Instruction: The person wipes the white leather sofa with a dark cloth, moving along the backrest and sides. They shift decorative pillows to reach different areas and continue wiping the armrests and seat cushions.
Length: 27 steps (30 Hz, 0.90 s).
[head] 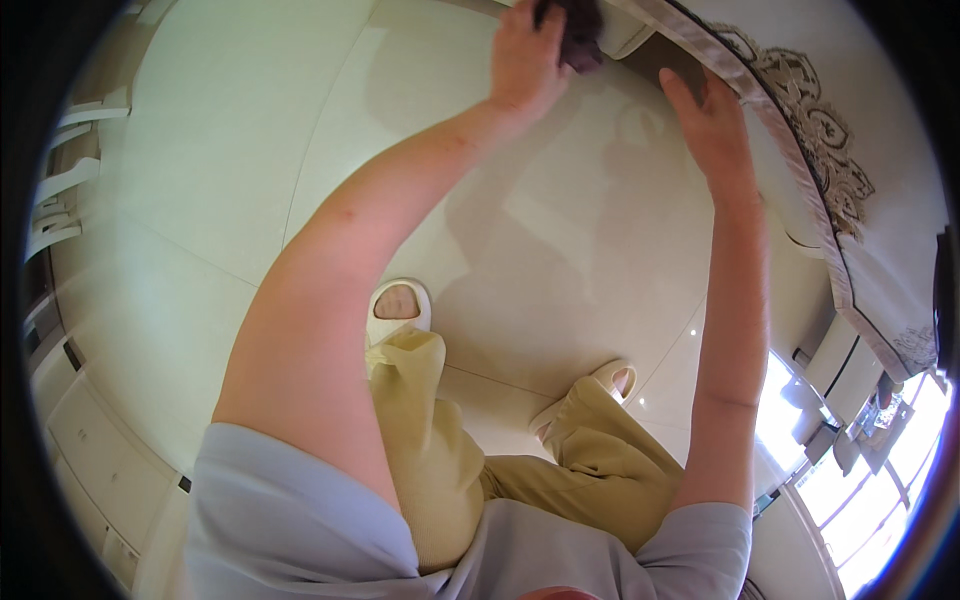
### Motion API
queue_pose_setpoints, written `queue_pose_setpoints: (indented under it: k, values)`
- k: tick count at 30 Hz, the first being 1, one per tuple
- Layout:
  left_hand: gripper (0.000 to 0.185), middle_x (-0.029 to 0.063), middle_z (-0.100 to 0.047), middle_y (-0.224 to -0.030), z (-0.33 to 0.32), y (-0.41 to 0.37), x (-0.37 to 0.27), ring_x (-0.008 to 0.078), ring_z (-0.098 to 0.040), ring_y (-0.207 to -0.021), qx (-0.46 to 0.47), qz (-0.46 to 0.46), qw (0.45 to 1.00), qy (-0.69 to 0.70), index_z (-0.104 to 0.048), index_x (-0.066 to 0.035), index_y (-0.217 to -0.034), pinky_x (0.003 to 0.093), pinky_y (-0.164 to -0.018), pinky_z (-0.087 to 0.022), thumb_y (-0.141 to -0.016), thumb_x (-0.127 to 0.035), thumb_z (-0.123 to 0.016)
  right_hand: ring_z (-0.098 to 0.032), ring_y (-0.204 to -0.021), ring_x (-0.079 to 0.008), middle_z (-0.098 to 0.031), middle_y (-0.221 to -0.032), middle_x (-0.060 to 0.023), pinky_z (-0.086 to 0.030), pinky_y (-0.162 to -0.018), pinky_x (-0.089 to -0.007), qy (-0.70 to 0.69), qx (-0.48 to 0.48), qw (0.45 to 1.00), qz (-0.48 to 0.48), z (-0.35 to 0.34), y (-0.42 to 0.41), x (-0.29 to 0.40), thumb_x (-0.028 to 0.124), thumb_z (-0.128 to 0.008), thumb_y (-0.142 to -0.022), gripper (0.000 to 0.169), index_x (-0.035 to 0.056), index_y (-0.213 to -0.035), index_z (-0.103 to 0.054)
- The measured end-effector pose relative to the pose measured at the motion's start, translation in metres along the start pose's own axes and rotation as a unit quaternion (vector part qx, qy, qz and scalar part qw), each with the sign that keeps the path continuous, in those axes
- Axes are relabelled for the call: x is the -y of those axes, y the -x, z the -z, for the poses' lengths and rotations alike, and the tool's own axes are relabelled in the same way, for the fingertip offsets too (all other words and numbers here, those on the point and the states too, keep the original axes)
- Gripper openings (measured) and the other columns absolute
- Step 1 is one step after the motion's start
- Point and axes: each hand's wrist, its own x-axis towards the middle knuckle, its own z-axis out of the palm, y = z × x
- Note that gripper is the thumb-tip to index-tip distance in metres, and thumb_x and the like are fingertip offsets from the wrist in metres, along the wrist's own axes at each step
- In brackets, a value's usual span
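At the top of the view my left hand (527, 64) grips a dark purple-brown cloth (583, 34), bunched up and partly cut off by the picture's edge. My right hand (712, 131) reaches to the hem of a pale fabric cover (885, 90) with embroidered lace trim (829, 127). Its thumb stands apart from the fingers, over a brown surface (664, 64) beneath the hem. The fingertips meet the pinkish border, and whether they hold it cannot be told. What stands under the cover is mostly hidden.
Glossy pale floor tiles (345, 142) spread below, with my slippered feet (397, 304) on them. White furniture legs (67, 176) line the left rim, above pale cabinet doors (97, 442). A bright window (870, 487) is at the lower right.
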Motion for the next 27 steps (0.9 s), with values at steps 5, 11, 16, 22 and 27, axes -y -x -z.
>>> queue_pose_setpoints:
  k: [5,11,16,22,27]
  values:
    - [0.064,0.0184,-0.048,-0.125,-0.003,0.003,-0.015,0.0387,-0.048,-0.117,0.086,0.045,0.992,0.084,-0.049,-0.004,-0.120,0.0451,-0.094,-0.047,-0.063,-0.008,-0.079,-0.055,-0.114,-0.0242,-0.061,-0.123,-0.0146,-0.038,-0.100,-0.0324,-0.021,0.065,0.996,-0.060,-0.004,-0.007,0.025,0.032,-0.064,-0.091,0.052,-0.0035,-0.128,-0.055]
    - [0.059,0.0205,-0.050,-0.119,-0.007,0.001,0.016,0.0397,-0.050,-0.111,0.056,0.114,0.983,0.133,-0.049,-0.002,-0.116,0.0464,-0.091,-0.047,-0.063,-0.004,-0.076,-0.051,-0.122,-0.0284,-0.058,-0.130,-0.0137,-0.038,-0.104,-0.0368,-0.004,0.037,0.999,0.014,-0.014,0.000,0.036,0.031,-0.062,-0.092,0.047,0.0073,-0.133,-0.055]
    - [0.049,0.0226,-0.056,-0.116,0.005,-0.023,0.079,0.0363,-0.056,-0.111,-0.013,0.320,0.916,0.240,-0.053,0.005,-0.116,0.0432,-0.092,-0.048,-0.069,-0.001,-0.068,-0.048,-0.127,-0.0255,-0.054,-0.137,-0.0117,-0.036,-0.107,-0.0364,-0.089,0.128,0.988,0.003,-0.007,-0.003,0.070,0.028,-0.060,-0.095,0.045,0.0107,-0.136,-0.053]
    - [0.057,0.0205,-0.054,-0.118,0.041,-0.053,0.104,0.0334,-0.057,-0.102,-0.211,0.235,0.935,0.161,-0.048,0.002,-0.123,0.0398,-0.089,-0.048,-0.069,-0.001,-0.066,-0.055,-0.119,-0.0299,-0.056,-0.132,-0.0177,-0.042,-0.102,-0.0377,-0.050,0.050,0.996,0.051,-0.018,-0.024,0.092,0.027,-0.061,-0.094,0.046,0.0069,-0.135,-0.053]
    - [0.065,0.0229,-0.045,-0.128,0.065,-0.114,0.047,0.0444,-0.043,-0.114,-0.144,0.000,0.986,0.083,-0.051,0.000,-0.124,0.0500,-0.098,-0.039,-0.062,-0.001,-0.067,-0.057,-0.112,-0.0420,-0.056,-0.127,-0.0276,-0.045,-0.098,-0.0429,0.150,0.000,0.982,0.116,-0.029,-0.046,0.055,0.030,-0.060,-0.094,0.053,-0.0038,-0.133,-0.049]
